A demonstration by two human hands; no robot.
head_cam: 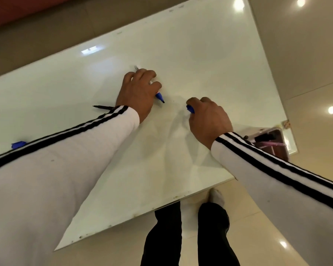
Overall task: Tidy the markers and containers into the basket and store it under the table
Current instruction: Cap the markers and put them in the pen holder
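Observation:
My left hand (137, 91) grips a blue-tipped marker (159, 97) over the middle of the white table (200, 54); its uncapped tip points down and right. A thin grey pen end (136, 67) shows just beyond the fingers. My right hand (208, 120) pinches a blue cap (190, 108) a short gap to the right of the marker tip. A black marker (103, 107) lies on the table beside my left wrist. A blue cap (18, 144) peeks out from behind my left sleeve at the far left.
A pinkish basket (271, 141) with dark items inside sits at the table's right edge, partly hidden by my right sleeve. Glossy tiled floor surrounds the table. My legs stand at the table's near edge.

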